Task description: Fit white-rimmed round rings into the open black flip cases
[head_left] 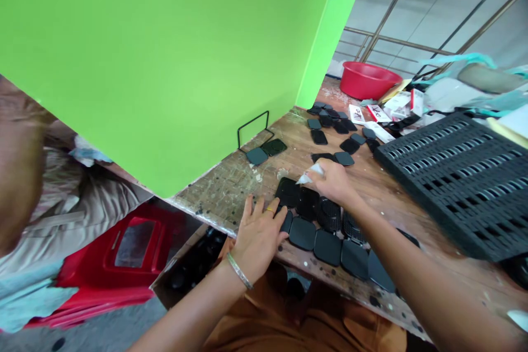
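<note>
My left hand (260, 234) lies flat with its fingers spread at the table's near edge, the fingertips touching a dark square case (286, 222). My right hand (333, 180) is closed around a small white pointed object (310, 174), which could be a squeeze tube or a folded wipe. Its tip points down at the black glossy panel (288, 191) of an unfolded case. Alongside, in a row, lie several more opened cases, with black panels (308, 203) on the far side and matte grey covers (328, 248) on the near side. My right forearm hides part of the row.
A green partition (173, 66) rises at the left, with a black wire stand (253, 130) at its foot. More cases (318, 137) lie farther back. A black slotted rack (457, 176), a red basin (367, 80) and small boxes stand right. A person's arm (18, 165) shows beyond the partition.
</note>
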A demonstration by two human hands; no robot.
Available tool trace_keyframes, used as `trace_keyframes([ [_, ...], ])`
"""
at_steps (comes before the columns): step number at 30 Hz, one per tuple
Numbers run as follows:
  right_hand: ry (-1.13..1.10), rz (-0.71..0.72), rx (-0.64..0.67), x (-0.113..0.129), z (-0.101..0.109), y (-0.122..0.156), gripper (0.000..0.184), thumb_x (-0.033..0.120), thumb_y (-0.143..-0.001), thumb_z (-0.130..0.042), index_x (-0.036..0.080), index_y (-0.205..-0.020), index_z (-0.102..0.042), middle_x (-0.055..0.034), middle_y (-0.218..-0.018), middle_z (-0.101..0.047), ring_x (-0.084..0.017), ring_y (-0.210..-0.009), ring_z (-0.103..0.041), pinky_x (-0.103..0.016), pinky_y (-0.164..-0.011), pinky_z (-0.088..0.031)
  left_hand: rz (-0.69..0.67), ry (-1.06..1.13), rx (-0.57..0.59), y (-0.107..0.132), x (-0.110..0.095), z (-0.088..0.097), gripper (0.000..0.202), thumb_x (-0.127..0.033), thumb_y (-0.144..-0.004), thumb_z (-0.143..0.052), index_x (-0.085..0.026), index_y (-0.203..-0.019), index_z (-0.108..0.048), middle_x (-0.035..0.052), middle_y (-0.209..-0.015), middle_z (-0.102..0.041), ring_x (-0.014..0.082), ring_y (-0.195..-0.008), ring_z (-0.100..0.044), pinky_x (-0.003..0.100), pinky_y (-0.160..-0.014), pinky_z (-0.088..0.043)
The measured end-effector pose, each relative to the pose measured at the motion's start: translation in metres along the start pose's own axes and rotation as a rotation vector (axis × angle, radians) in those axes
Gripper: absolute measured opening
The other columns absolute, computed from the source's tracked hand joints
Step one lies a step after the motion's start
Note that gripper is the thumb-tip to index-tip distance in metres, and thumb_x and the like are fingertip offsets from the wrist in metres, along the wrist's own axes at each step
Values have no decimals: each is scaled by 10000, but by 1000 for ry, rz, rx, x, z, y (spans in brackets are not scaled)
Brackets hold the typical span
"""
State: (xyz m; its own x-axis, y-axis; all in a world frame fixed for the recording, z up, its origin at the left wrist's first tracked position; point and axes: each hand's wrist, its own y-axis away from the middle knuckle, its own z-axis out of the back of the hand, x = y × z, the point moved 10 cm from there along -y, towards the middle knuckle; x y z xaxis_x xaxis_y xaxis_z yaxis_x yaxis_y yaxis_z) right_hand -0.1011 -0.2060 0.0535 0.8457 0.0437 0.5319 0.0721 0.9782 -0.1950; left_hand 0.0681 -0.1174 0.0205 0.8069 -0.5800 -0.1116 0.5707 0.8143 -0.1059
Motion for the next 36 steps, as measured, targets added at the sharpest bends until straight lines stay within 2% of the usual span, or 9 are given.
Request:
trace_keyframes([
  [3, 117, 124, 80, 20, 0, 12, 177, 287, -804, -553, 182, -670, -504, -36, -684, -578, -154, -616, -482, -263, -565, -278, 6, -4, -9, 0, 0, 0, 455, -393, -863, -591, -262, -1297, -546, 64, -1380, -530, 341, -1306, -407, 601, -1122, -197],
  [7, 123, 166, 156, 41, -11, 22, 205, 301, -839, -536, 181, -675, -514, -21, -635, -573, -140, -569, -472, -257, -533, -258, 3, -10, -17, -1, -1, -1, 462, -376, -849, -616, -255, -1291, -552, 74, -1368, -536, 334, -1294, -420, 598, -1122, -200],
  [12, 186, 179, 112, 62, -22, 10, 178, 292, -861, -526, 165, -746, -571, -45, -674, -606, -158, -605, -501, -265, -557, -271, 0, -23, 3, -1, -3, 1, 463, -378, -852, -611, -245, -1292, -554, 83, -1355, -545, 330, -1278, -434, 594, -1124, -195],
  [15, 176, 154, 89, 59, -22, -4, 136, 264, -838, -550, 152, -773, -593, -83, -744, -637, -194, -682, -542, -276, -588, -284, 2, -31, 7, 0, -4, 3, 459, -371, -852, -614, -252, -1291, -553, 79, -1349, -549, 323, -1265, -446, 595, -1120, -207],
  [21, 11, 40, 62, 26, -6, -15, 141, 219, -772, -604, 163, -656, -546, -64, -675, -587, -186, -652, -501, -285, -579, -252, 14, -50, -13, 0, -2, 3, 464, -369, -848, -621, -273, -1295, -544, 60, -1363, -542, 321, -1270, -443, 592, -1118, -209],
  [26, -241, -161, 30, -23, 5, 8, 198, 264, -734, -642, 168, -601, -532, -5, -575, -534, -134, -554, -454, -259, -533, -284, -49, -88, -54, 0, -4, 2, 422, -382, -877, -572, -278, -1286, -560, 49, -1367, -545, 323, -1248, -464, 578, -1105, -236],
  [28, -392, -246, 5, -42, 8, 28, 211, 331, -771, -610, 157, -658, -572, -2, -587, -555, -123, -532, -470, -247, -512, -334, -76, -131, -83, -2, -2, 1, 418, -361, -877, -571, -262, -1283, -570, 66, -1359, -552, 340, -1234, -470, 583, -1083, -258],
  [32, -724, -352, -73, -71, 16, 86, 294, 377, -857, -494, 143, -987, -615, -44, -775, -651, -131, -617, -575, -262, -583, -485, -144, -174, -152, -11, 3, -5, 391, -355, -876, -555, -233, -1244, -609, 102, -1324, -575, 369, -1228, -465, 591, -1045, -295],
  [36, -1459, -497, -106, -101, 11, 162, 273, 278, -725, -711, 170, -968, -651, -63, -904, -679, -147, -788, -637, -277, -749, -532, -199, -136, -199, -17, 4, -6, 411, -380, -874, -534, -220, -1248, -595, 128, -1326, -558, 357, -1224, -473, 554, -1009, -364],
])
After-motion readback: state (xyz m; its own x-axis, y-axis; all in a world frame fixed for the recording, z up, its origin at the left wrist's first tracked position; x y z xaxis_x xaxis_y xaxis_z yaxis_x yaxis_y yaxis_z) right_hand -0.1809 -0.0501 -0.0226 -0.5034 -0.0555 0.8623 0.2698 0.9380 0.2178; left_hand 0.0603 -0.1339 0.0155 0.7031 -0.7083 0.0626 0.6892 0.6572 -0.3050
